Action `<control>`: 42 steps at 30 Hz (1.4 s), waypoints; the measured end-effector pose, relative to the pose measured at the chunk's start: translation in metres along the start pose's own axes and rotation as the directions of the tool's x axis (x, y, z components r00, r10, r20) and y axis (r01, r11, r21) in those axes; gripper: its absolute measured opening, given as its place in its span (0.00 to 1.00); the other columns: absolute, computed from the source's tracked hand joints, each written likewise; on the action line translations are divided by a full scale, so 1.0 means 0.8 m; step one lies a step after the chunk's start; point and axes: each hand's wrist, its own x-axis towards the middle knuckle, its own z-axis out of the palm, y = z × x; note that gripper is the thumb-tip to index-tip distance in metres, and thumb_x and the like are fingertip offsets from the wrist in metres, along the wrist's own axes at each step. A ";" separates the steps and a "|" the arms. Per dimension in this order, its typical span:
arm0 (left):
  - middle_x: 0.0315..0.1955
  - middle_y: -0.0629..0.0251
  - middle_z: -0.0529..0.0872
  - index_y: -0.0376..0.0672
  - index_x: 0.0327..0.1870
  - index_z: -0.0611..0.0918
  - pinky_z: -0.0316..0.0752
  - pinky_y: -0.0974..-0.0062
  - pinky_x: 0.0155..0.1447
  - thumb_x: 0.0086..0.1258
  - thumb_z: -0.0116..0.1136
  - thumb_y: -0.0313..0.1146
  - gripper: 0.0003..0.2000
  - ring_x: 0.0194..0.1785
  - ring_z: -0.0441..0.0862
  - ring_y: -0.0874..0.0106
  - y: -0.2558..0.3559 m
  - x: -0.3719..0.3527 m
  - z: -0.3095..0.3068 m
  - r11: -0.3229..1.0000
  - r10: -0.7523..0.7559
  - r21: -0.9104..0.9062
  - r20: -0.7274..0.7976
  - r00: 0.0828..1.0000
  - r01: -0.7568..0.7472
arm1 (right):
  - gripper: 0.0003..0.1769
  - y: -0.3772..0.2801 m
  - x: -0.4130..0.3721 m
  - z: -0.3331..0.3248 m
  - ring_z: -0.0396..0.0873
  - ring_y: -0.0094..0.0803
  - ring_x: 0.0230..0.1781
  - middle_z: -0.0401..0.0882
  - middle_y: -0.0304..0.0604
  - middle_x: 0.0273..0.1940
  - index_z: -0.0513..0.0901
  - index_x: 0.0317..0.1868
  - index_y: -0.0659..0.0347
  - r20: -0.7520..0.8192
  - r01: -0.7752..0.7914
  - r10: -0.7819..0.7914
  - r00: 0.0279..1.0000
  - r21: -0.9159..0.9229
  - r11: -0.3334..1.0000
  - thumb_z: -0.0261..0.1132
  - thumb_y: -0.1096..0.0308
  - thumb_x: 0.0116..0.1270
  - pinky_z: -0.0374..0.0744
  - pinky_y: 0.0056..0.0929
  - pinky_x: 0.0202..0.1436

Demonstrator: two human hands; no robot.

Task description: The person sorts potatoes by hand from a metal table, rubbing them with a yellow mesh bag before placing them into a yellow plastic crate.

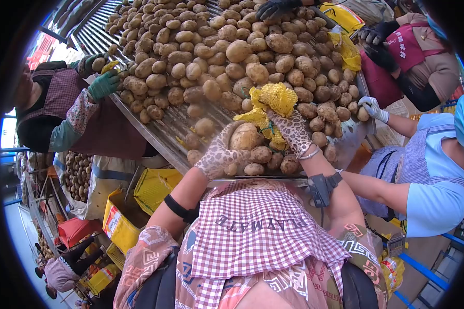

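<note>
In the head view my left hand (222, 153), in a leopard-print glove, curls around the side of a large potato (244, 137) close to the table's near edge. My right hand (292, 133), gloved alike, grips a crumpled yellow mesh net (274, 99) with green string on it. Part of the net hangs down between the two hands, by the potato. Just below them, smaller potatoes (261, 154) lie against the near rim. A large heap of potatoes (206, 51) spreads beyond my hands.
The slatted metal table (157, 135) bears the heap. A co-worker's green glove (104, 85) is at the left edge, another's white glove (374, 109) at the right. Dark gloves (277, 7) reach in at the top. Yellow crates (122, 219) stand lower left.
</note>
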 end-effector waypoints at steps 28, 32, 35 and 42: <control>0.64 0.61 0.68 0.42 0.72 0.59 0.66 0.66 0.70 0.47 0.77 0.38 0.50 0.66 0.68 0.65 0.028 -0.020 -0.013 0.770 -0.032 -0.630 -0.200 0.979 -0.103 | 0.29 0.045 -0.030 -0.010 0.76 0.45 0.58 0.78 0.49 0.56 0.80 0.55 0.57 0.086 0.492 -0.492 0.866 -0.317 0.811 0.76 0.67 0.49 0.73 0.38 0.64; 0.65 0.61 0.67 0.43 0.71 0.60 0.71 0.70 0.67 0.52 0.75 0.33 0.45 0.67 0.68 0.67 -0.047 0.009 -0.013 0.745 -0.033 -0.663 -0.136 0.990 -0.067 | 0.28 -0.061 -0.042 0.026 0.71 0.44 0.63 0.77 0.49 0.58 0.80 0.53 0.57 0.252 0.856 -0.832 0.494 -0.308 0.415 0.76 0.63 0.50 0.69 0.40 0.67; 0.64 0.60 0.69 0.40 0.71 0.60 0.67 0.66 0.70 0.53 0.74 0.35 0.44 0.67 0.68 0.67 -0.011 -0.001 -0.015 0.378 -0.223 -0.923 -0.013 0.975 0.074 | 0.24 -0.033 -0.039 0.030 0.71 0.42 0.63 0.77 0.48 0.59 0.81 0.53 0.57 0.439 0.862 -0.749 0.496 -0.350 0.366 0.72 0.63 0.55 0.70 0.40 0.67; 0.63 0.62 0.68 0.45 0.72 0.59 0.68 0.66 0.67 0.48 0.75 0.33 0.47 0.67 0.68 0.65 0.027 -0.042 -0.021 0.689 0.050 -0.718 -0.096 0.994 -0.104 | 0.23 -0.019 -0.018 0.010 0.75 0.41 0.60 0.78 0.48 0.57 0.78 0.56 0.60 -0.071 0.371 -0.377 0.924 -0.076 0.925 0.69 0.67 0.59 0.72 0.38 0.64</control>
